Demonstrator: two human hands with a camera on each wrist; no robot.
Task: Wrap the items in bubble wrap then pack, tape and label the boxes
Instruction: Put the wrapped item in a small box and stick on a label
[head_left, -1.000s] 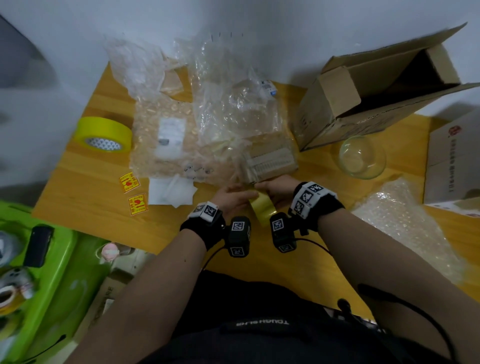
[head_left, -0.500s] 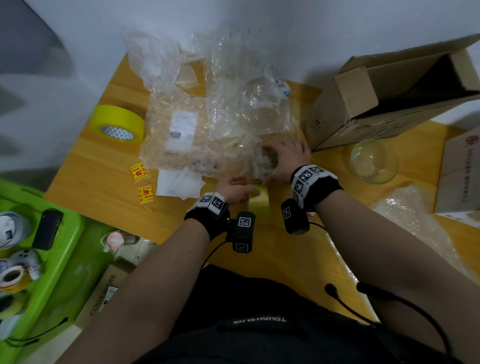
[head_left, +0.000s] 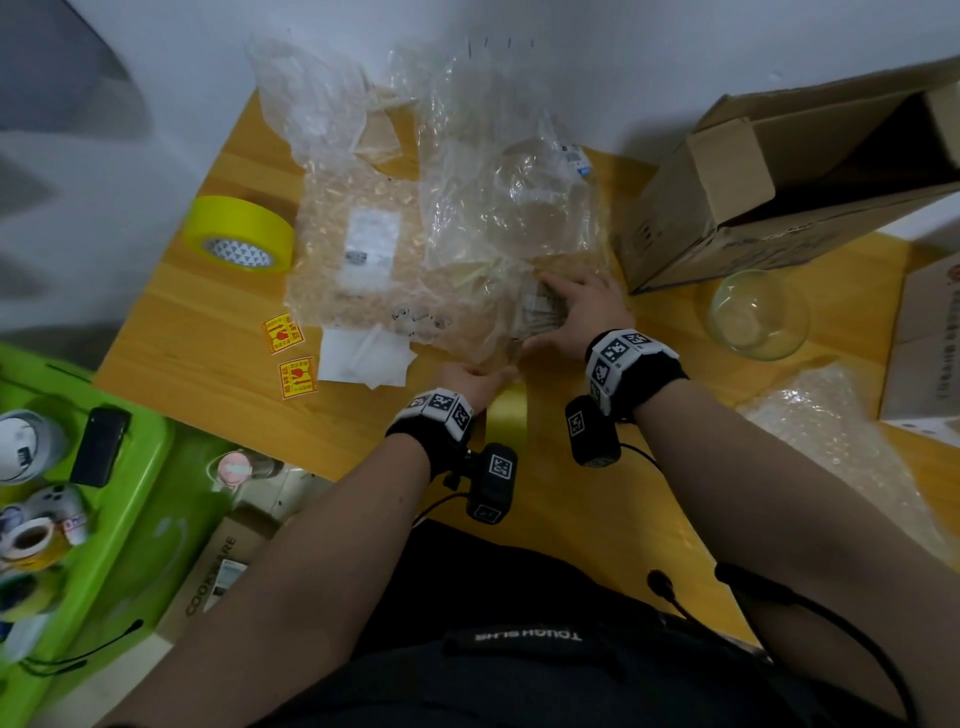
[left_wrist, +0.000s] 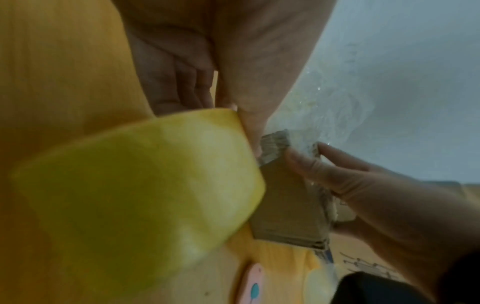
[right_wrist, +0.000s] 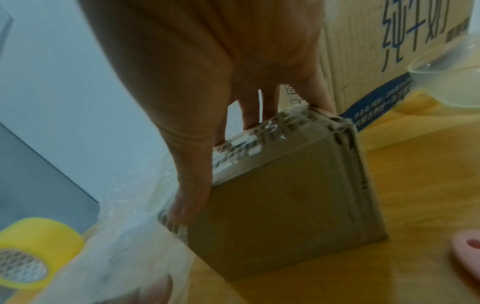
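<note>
The right hand (head_left: 576, 312) grips the small box (right_wrist: 285, 195) on the table (head_left: 208, 338), the left hand (head_left: 475, 376) pinches a yellow tape strip (head_left: 506, 418) against it, and the floppy strip could fold and stick to itself.

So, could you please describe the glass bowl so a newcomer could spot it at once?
On the wooden table, find the big open cardboard box lying on its side at the far right. The glass bowl sits just in front of it, the only clear, round, rigid thing among cardboard and bubble wrap.
</note>
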